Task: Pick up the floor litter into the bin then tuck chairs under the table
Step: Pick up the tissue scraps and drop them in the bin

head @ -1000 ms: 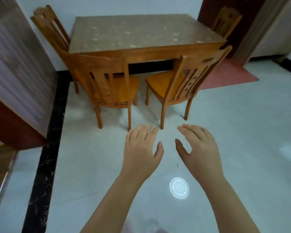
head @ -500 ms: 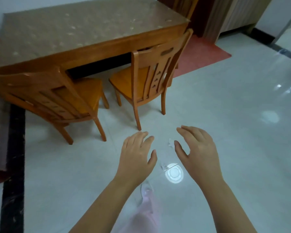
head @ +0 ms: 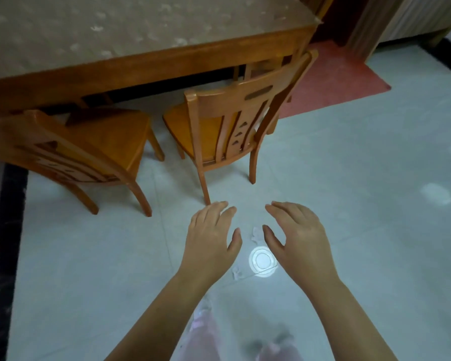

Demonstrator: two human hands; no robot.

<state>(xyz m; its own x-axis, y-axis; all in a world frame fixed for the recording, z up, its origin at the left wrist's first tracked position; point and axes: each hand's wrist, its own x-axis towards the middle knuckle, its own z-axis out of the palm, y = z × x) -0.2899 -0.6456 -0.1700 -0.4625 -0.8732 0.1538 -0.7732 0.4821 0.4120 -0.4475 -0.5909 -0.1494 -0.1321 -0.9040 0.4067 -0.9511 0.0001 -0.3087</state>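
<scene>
Both hands are held out over the pale floor with nothing in them: the left hand and the right hand have loose, slightly bent fingers and grasp nothing. The litter lies low between them: one small white scrap just beside the right thumb, and a second scrap nearer to the wrists. The bright ring between the scraps seems to be only a lamp reflection. I judge the step in hand is collecting litter, so the person should bend lower and pinch each scrap by a raised edge, because thin paper sticks to smooth tile. The bin is not in view. Both chairs, the near chair and the left chair, stand out from the table.
</scene>
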